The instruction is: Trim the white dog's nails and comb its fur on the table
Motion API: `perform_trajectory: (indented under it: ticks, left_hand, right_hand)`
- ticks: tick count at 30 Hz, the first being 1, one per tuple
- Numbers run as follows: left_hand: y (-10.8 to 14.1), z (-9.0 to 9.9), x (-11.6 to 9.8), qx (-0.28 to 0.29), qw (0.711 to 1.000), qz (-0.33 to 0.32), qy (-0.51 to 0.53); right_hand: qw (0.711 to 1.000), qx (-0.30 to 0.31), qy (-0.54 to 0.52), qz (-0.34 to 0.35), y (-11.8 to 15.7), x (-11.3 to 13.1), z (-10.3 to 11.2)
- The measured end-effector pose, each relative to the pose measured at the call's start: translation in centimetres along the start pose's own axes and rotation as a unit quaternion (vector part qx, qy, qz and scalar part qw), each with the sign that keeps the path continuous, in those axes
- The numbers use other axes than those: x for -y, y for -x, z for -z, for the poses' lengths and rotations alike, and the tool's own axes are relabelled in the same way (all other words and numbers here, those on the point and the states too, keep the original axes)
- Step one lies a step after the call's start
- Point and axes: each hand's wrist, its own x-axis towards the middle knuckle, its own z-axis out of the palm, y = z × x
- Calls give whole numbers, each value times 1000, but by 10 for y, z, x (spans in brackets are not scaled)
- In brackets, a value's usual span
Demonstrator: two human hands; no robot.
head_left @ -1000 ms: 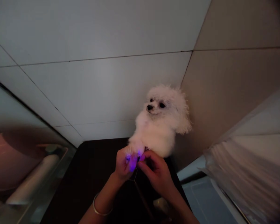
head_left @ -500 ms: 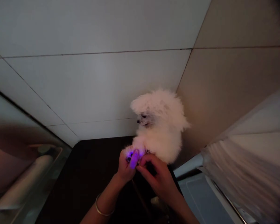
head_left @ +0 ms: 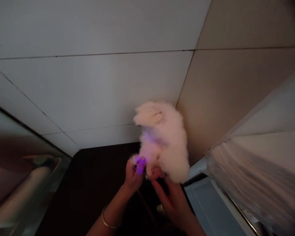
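Well, fluffy white dog [head_left: 163,141] w/ face hidden, paw [head_left: 137,159] in L hand [head_left: 134,177].

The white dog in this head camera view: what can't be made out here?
In the head view:
- Source of the violet glow: hidden by the left hand.
- The white dog's face: turned away, its fur blurred.
- Its front paws: lost among fur and fingers.
- Right hand: its grip is hidden by the dog.
- Thin dark object below the hands: too dark to identify.
- Forearms: cut off by the bottom edge.
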Motion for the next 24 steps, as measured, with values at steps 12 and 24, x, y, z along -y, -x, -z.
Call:
perform_trajectory:
  ticks: [12, 24]
  left_hand:
    - [-2, 22, 14, -92, 992, 80, 26]
    - [0, 20, -14, 17, 996, -23, 85]
  right_hand:
    - [939, 82, 327, -68, 72, -58, -67]
    - [997, -63, 45, 24, -28, 15, -7]
